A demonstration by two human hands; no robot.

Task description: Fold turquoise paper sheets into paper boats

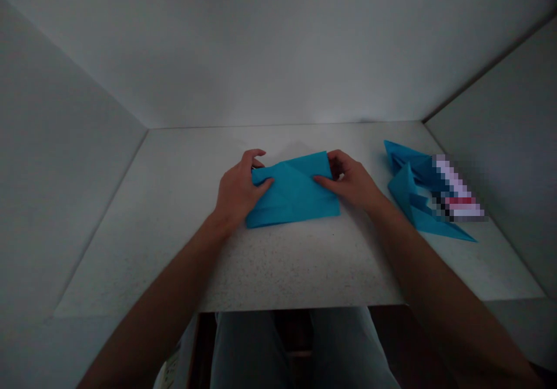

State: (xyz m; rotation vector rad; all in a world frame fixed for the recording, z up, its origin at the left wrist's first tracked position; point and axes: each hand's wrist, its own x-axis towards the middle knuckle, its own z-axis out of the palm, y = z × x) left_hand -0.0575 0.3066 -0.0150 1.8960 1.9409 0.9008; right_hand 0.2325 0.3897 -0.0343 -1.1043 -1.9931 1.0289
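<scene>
A folded sheet of blue paper (296, 191) is held between my two hands over the middle of the white table. My left hand (241, 186) grips its left end, the thumb on the front face and the fingers behind, with the index finger raised off it. At the upper right corner my right hand (348, 177) pinches the sheet, thumb in front and the other fingers curled at the back. The paper's upper edge slopes up to the right, and its lower left edge shows more than one layer. Its back side is hidden.
On the right of the table (278, 278) lie folded blue paper shapes (407, 194) with pointed ends. A pixelated item (459, 194) overlaps them. White walls (278, 46) enclose the table at the back and both sides. Its front edge runs above my legs (248, 348).
</scene>
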